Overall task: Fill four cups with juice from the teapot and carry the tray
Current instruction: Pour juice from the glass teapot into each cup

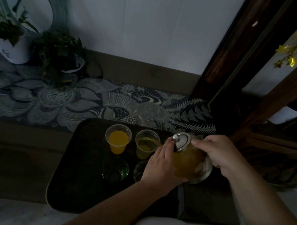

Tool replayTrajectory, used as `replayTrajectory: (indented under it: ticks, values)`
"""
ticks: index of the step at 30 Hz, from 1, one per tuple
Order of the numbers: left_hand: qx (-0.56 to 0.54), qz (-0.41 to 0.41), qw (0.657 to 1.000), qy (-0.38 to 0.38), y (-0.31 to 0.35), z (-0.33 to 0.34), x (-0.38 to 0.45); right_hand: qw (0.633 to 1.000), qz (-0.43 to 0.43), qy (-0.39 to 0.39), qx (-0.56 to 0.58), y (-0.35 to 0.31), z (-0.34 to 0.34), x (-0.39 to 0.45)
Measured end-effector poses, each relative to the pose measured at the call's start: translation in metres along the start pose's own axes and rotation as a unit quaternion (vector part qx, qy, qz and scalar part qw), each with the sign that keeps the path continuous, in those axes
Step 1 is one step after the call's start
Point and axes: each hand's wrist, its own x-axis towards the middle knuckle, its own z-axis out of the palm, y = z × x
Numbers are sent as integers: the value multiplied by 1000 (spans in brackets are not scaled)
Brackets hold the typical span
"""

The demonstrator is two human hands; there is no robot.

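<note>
A glass teapot [189,161] of orange juice with a metal lid [181,140] is tilted toward a clear plastic cup [147,145], and juice runs into that partly filled cup. My right hand [221,152] grips the teapot from the right side. My left hand [162,166] rests against its left side, fingertips at the lid. A full cup [118,138] stands further left on the dark tray [71,175]. Two empty cups [115,170] [139,170] stand nearer me, dim and partly hidden by my left hand.
The tray lies on a patterned runner [86,101] over a dark wooden table. Two potted plants [10,43] [62,54] stand at the far left by the white wall. Dark wooden furniture [254,66] with gold star trim rises on the right.
</note>
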Motion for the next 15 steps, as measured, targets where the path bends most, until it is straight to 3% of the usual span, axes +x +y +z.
replayTrajectory:
  ticks: [15]
  values:
    - [-11, 3, 1000, -3, 3, -4, 0, 1000, -6, -20, 14, -1, -3, 0]
